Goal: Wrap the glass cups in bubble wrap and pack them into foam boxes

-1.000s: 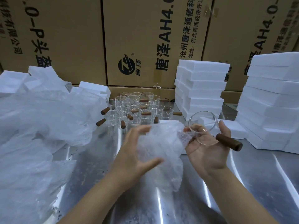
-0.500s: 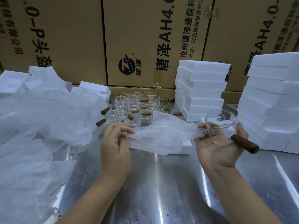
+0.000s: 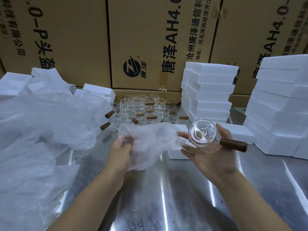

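Two hands work on the near side of the standing cups (image 3: 141, 109). Your left hand (image 3: 121, 149) has its fingers curled into one end of the wrap (image 3: 150, 139), bunching it. The sheet sags from there toward your right hand (image 3: 211, 157). That hand holds the cup (image 3: 202, 137) in the air, nearer you than the standing cups and to their right. Its thumb is up against the wall and its fingers are spread underneath, with one fingertip at the wrap's edge.

Treat the cup as light, thin-walled and slick. It looks likely to chip on a knock against the table (image 3: 166, 197), and bare glass slides on skin. The wooden handle (image 3: 233, 145) is your sure hold, stiff and not slippery; the wall should take only gentle pressure. The wrap is soft and limp, with no shape of its own, so you will probably need it spread before the cup goes onto it.

The cup's mouth is tipped up toward you, base away. Its long axis runs through the handle, which sticks out to the right and slightly down, away from the wrap. A pouring lip may face the other side, but the glare makes that hard to tell.

Stacked foam boxes (image 3: 208, 90) stand right of the standing cups, and a loose plastic bag (image 3: 41, 122) lies to their left.
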